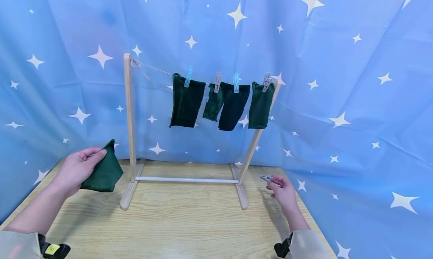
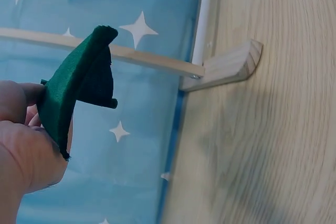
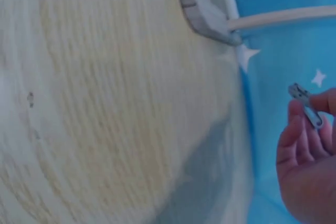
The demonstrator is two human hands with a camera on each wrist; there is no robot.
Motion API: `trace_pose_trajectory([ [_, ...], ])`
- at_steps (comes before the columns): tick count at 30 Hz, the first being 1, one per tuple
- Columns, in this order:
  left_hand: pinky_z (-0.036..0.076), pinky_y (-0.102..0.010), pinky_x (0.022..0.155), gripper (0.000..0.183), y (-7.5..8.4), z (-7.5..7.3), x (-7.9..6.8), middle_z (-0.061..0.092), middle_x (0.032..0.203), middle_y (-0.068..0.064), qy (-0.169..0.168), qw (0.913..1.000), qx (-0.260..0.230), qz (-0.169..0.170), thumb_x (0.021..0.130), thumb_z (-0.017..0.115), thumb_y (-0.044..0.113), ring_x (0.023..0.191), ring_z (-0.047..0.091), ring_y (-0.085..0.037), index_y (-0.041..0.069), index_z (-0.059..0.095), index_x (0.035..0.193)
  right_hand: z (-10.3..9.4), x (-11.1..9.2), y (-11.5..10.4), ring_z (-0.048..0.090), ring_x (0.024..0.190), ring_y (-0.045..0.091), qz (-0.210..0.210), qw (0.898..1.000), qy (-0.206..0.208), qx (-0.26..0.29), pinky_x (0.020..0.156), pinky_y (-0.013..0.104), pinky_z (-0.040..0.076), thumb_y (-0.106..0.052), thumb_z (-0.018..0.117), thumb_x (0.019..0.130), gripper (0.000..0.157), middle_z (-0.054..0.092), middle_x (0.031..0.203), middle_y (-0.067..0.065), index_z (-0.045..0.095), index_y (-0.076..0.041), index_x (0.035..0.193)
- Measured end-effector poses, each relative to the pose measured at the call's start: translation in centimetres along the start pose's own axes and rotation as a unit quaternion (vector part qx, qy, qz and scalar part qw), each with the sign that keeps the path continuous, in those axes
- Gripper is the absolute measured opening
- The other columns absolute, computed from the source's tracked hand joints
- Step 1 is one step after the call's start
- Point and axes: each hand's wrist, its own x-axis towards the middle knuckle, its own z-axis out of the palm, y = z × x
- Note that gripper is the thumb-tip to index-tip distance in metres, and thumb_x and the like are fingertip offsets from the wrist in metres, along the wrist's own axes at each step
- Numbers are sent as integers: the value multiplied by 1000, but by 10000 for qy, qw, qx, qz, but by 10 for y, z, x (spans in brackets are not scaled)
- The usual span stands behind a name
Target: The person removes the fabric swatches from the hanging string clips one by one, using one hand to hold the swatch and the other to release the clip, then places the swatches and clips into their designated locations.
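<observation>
My left hand (image 1: 78,168) pinches a dark green cloth (image 1: 105,173) between thumb and fingers, to the left of the wooden rack's left post. In the left wrist view the cloth (image 2: 71,85) is bent over, its far edge hanging free. On the far right, my right hand (image 1: 283,193) holds a small grey clothespin (image 1: 267,178) by thumb and fingertips, beside the rack's right foot. The right wrist view shows this clothespin (image 3: 306,106) tilted in the fingers. Several green cloths, such as the large left one (image 1: 187,103), hang from the string by blue and grey clothespins.
The wooden rack (image 1: 130,116) stands at the back of the table (image 1: 169,229), with a white bar (image 1: 186,180) low between its feet. A bare length of string (image 1: 155,68) runs from the left post to the first cloth. A blue starry curtain (image 1: 355,82) hangs behind.
</observation>
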Motion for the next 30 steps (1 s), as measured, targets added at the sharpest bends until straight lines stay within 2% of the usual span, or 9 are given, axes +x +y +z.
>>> trace_pose_trajectory([
  [4, 62, -32, 73, 77, -5, -3, 1, 66, 100, 23, -55, 10000, 0, -73, 117, 44, 53, 84, 69, -5, -9, 42, 163, 3, 4, 14, 71, 87, 4, 69, 9995, -18, -315, 69, 24, 54, -12, 66, 109, 48, 72, 133, 18, 51, 6, 151],
  [10, 62, -33, 73, 77, -14, -7, 2, 70, 110, 9, -62, 9996, 190, -207, 117, 42, 53, 85, 67, -6, -9, 43, 162, 9, 10, 30, 71, 96, 12, 286, 9980, 10, -563, 78, 22, 60, -11, 64, 110, 46, 65, 138, 28, 51, 9, 149],
  [12, 62, -33, 74, 78, -16, -8, 3, 71, 112, 7, -83, 9995, 194, -244, 117, 42, 54, 86, 67, -6, -9, 42, 162, 11, 13, 33, 68, 96, 9, 332, 9975, 48, -618, 78, 20, 59, -10, 64, 109, 45, 63, 139, 29, 52, 9, 148],
  [15, 62, -33, 74, 78, -19, -9, 5, 70, 108, 12, -128, 9995, 137, -258, 117, 42, 54, 86, 68, -7, -9, 42, 163, 13, 19, 35, 67, 96, 9, 334, 9973, 54, -657, 79, 19, 59, -10, 65, 109, 46, 63, 137, 29, 53, 10, 148],
  [18, 63, -33, 74, 77, -20, -10, 6, 70, 107, 14, -139, 9995, 117, -261, 117, 42, 54, 86, 69, -7, -9, 42, 163, 15, 24, 38, 69, 98, 13, 283, 9965, 25, -784, 79, 20, 59, -11, 65, 108, 47, 64, 135, 29, 53, 10, 149],
  [25, 62, -34, 74, 77, -24, -8, 8, 70, 111, 8, -134, 9993, 153, -301, 117, 42, 53, 86, 68, -8, -9, 42, 163, 22, 34, 46, 70, 101, 23, 247, 9929, -15, -1161, 77, 20, 55, -10, 67, 103, 46, 65, 134, 28, 59, 5, 145],
  [27, 62, -35, 74, 77, -25, -7, 8, 73, 114, -1, -146, 9993, 167, -314, 117, 42, 53, 85, 68, -9, -10, 41, 163, 22, 35, 47, 70, 107, 29, 218, 9910, -16, -1323, 79, 22, 53, -10, 67, 102, 45, 65, 135, 29, 60, 5, 143],
  [30, 61, -33, 75, 78, -28, -6, 9, 68, 135, -23, -155, 9990, 260, -324, 117, 41, 53, 90, 66, -9, -10, 41, 163, 21, 37, 48, 66, 118, 36, 181, 9871, 14, -1592, 85, 26, 49, -12, 68, 101, 43, 66, 137, 29, 62, 3, 141],
])
